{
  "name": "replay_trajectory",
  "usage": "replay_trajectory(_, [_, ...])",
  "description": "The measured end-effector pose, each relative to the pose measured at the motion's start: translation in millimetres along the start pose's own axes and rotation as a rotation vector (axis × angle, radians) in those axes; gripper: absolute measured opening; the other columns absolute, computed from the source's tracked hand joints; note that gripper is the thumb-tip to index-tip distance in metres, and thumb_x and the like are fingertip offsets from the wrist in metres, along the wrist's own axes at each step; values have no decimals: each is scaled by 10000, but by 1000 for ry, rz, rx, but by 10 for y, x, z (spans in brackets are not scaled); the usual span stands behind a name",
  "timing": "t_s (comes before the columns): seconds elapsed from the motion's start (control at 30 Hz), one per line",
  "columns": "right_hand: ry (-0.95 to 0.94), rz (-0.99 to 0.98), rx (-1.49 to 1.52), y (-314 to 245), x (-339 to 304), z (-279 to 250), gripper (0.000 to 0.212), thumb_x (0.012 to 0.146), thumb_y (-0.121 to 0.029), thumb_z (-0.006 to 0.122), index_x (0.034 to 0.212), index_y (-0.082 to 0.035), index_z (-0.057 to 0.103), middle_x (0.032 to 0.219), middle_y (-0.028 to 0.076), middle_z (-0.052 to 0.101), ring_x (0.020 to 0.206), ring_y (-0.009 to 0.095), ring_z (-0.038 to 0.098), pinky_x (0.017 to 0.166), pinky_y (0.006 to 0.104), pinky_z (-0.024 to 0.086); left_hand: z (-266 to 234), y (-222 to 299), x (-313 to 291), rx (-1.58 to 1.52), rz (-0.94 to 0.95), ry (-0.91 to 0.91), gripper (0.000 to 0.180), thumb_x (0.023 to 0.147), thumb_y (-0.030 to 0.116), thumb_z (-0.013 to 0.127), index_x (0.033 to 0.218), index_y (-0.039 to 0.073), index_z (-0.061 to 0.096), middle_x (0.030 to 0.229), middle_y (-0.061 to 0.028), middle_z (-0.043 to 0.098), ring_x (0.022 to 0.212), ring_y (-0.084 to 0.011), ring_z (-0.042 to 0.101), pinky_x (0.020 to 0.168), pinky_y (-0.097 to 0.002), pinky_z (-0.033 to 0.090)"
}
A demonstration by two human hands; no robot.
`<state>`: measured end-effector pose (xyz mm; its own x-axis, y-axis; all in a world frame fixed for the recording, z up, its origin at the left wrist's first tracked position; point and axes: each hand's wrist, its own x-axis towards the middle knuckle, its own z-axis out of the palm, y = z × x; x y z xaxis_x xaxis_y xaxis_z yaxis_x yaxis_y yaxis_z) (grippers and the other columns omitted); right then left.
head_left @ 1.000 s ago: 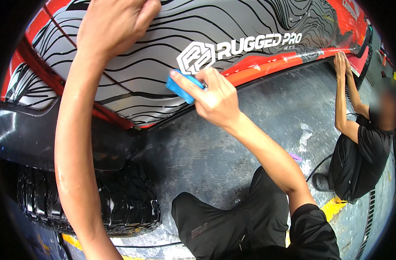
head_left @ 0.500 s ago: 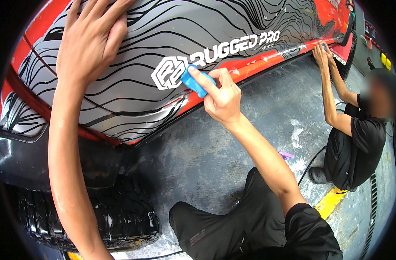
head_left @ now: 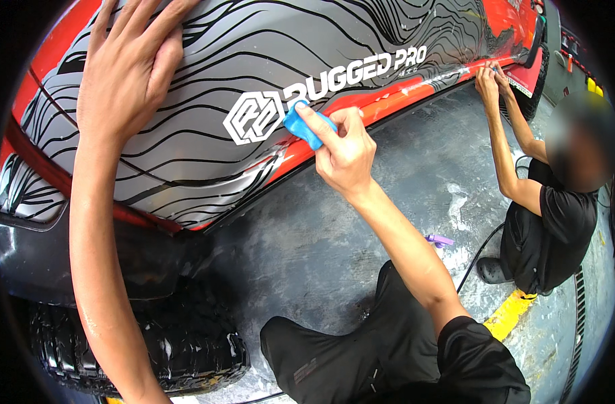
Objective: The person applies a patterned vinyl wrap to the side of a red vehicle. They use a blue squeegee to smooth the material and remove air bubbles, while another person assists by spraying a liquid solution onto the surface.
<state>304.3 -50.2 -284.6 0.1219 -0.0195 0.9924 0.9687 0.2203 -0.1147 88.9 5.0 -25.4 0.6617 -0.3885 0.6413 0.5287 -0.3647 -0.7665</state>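
A vehicle's side panel (head_left: pixel 206 128), grey with black wavy contour lines and red edges, fills the upper left. My left hand (head_left: pixel 126 81) lies flat on it with fingers spread, the fingertips running to the top edge of the picture. In my right hand (head_left: pixel 348 151) is a soft blue clay bar (head_left: pixel 306 126), pinched between thumb and fingers. It presses against the panel beside the white hexagonal emblem (head_left: pixel 254 118), at the start of the white lettering (head_left: pixel 361 73). Just below the clay bar runs the red lower edge of the panel.
A black tyre (head_left: pixel 139 350) under a dark fender is at lower left. On the right a co-worker (head_left: pixel 556 202) in black crouches, both hands at the far end of the red sill. A purple object (head_left: pixel 440 240) and a black hose (head_left: pixel 481 259) lie on the wet grey floor.
The panel and my left hand have shifted slightly left in view. My right hand, still holding the clay bar, now sits a little farther right along the panel, off the emblem's edge.
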Motion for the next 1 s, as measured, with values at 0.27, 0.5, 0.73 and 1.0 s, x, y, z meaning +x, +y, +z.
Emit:
replay_trajectory(0.27, [124, 105, 73, -15, 47, 57, 711, 762, 88, 702, 1381, -250, 789, 919, 47, 498, 696, 190, 532, 596, 326, 504, -151, 160, 11, 58, -9, -18, 555, 948, 165, 488, 1474, 133, 661, 1624, -157, 547, 1557, -304, 470, 1377, -557, 168])
replay_trajectory(0.5, [75, 79, 40, 3, 34, 52, 734, 737, 82, 691, 1396, -231, 774, 927, 74, 512, 691, 219, 563, 603, 343, 521, -60, -22, 32, 49, 18, -36, 545, 958, 182, 478, 1466, 128, 667, 1616, -159, 553, 1554, -307, 475, 1376, -558, 165])
replay_trajectory(0.73, [58, 58, 18, -28, 77, 40, 764, 735, 67, 710, 1427, -254, 753, 931, 62, 518, 708, 221, 566, 603, 349, 529, -52, -61, -7, 55, 34, -26, 557, 935, 177, 503, 1465, 126, 665, 1610, -162, 557, 1552, -312, 475, 1373, -556, 174])
replay_trajectory(1.0, [48, 69, 32, -66, 146, 2, 744, 764, 32, 739, 1448, -260, 732, 935, 62, 521, 755, 243, 603, 631, 383, 557, -110, -1, 43, 40, 10, -88, 566, 928, 166, 515, 1474, 128, 660, 1611, -160, 554, 1561, -310, 462, 1370, -565, 173])
